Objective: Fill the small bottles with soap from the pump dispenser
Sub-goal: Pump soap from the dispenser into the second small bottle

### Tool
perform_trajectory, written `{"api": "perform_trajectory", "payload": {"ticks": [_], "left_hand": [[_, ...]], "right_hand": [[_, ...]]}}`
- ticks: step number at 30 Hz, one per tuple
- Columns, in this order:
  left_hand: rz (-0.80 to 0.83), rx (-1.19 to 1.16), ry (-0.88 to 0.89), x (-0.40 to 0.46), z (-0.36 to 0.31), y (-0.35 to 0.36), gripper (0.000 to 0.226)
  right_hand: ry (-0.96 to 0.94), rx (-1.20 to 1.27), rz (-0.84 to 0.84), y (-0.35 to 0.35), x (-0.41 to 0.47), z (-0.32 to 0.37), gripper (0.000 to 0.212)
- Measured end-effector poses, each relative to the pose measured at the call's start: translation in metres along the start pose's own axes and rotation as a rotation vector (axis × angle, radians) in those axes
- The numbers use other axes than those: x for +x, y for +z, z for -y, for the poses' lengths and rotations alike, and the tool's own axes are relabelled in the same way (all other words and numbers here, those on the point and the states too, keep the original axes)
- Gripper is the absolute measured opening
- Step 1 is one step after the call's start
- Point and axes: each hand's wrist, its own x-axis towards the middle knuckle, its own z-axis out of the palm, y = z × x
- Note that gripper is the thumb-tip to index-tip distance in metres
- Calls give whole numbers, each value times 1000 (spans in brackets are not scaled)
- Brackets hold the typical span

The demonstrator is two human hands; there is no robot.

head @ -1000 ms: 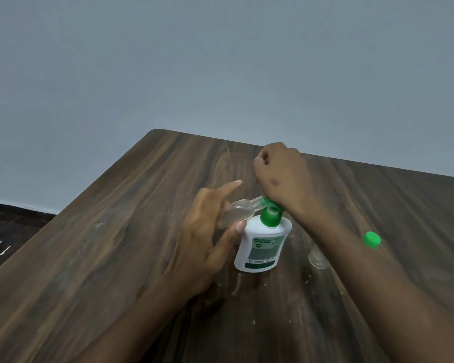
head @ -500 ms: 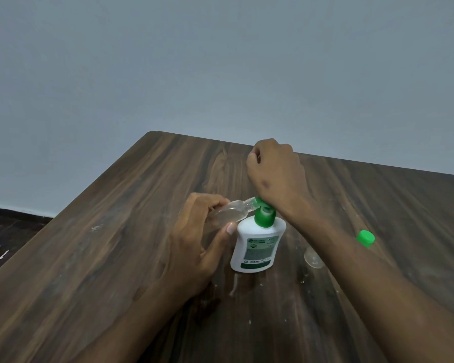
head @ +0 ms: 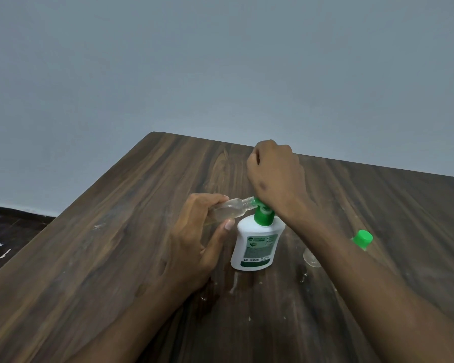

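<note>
The dark wood-grain counter point(head: 95, 258) fills the lower half of the frame, its surface speckled with pale drips below centre. Standing on it just right of centre is the white pump dispenser point(head: 256, 244) with its green pump head point(head: 263, 214). The right hand point(head: 275, 179) sits on top of that head as a loose fist, its heel pressing down; its grip is curled shut on the pump, though the fingertips are hidden behind the knuckles. The left hand point(head: 197, 231), left of centre, has its grip closed around a small clear bottle point(head: 227, 210), thumb below and fingers above, tilted nearly flat with its open neck meeting the green nozzle — touching or just over it, I cannot tell which. To do this stroke well, I would judge: keep the neck seated squarely on the spout, press slowly, and hold the bottle steady so no soap runs down the dispenser. At the right of the frame, partly hidden behind the right forearm, lies a second small bottle point(head: 311, 258) with a green cap point(head: 362, 238), seemingly already capped.
</note>
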Motion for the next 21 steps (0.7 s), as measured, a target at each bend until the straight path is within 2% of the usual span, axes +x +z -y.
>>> {"api": "perform_trajectory", "payload": {"ticks": [21], "left_hand": [[26, -7, -12, -3, -3, 0, 29]], "right_hand": [[12, -22, 7, -1, -4, 1, 25]]}}
